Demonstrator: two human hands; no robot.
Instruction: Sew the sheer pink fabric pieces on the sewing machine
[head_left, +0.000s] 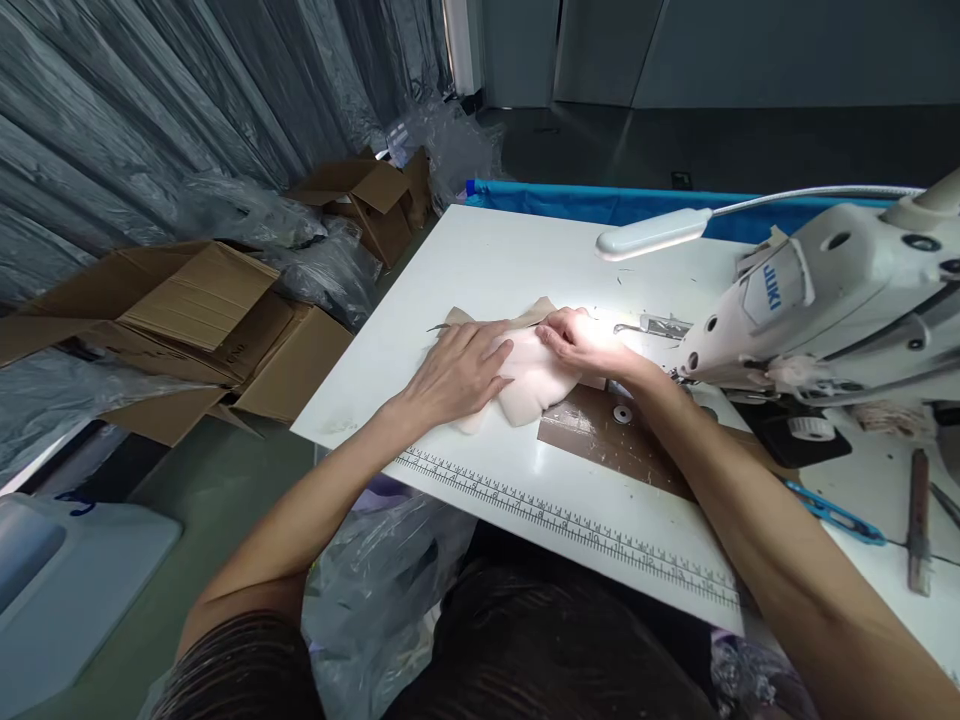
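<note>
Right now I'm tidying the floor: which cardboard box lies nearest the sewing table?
The big flattened cardboard box beside the table's left edge; the smaller open box sits farther back by the curtain.
</note>
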